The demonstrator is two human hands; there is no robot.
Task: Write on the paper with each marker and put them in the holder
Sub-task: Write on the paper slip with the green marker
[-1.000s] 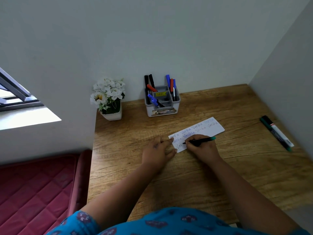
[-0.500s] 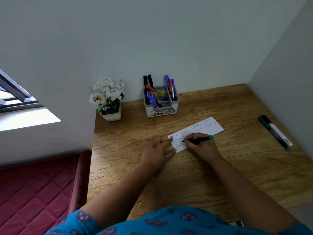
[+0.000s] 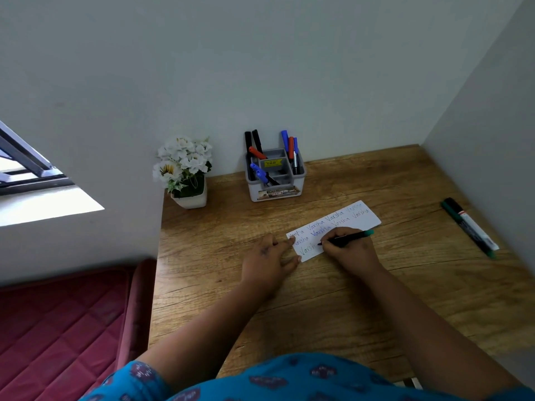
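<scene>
A white strip of paper (image 3: 359,217) lies on the wooden desk (image 3: 333,299), covered with handwritten words. My right hand (image 3: 351,250) grips a black marker with a green end (image 3: 350,238), its tip touching the paper's lower left part. My left hand (image 3: 267,257) lies flat on the desk, fingertips pressing the paper's left edge. The grey holder (image 3: 278,180) stands at the back against the wall with several black, blue and red markers in it. Another green marker (image 3: 470,227) lies at the desk's right side.
A white pot of white flowers (image 3: 185,169) stands at the desk's back left corner. Walls close the desk at the back and right. A red mattress (image 3: 58,328) lies below the desk's left edge, under a window (image 3: 26,169).
My right hand has shifted the marker slightly along the lowest line of writing. My left hand stays on the paper's edge.
</scene>
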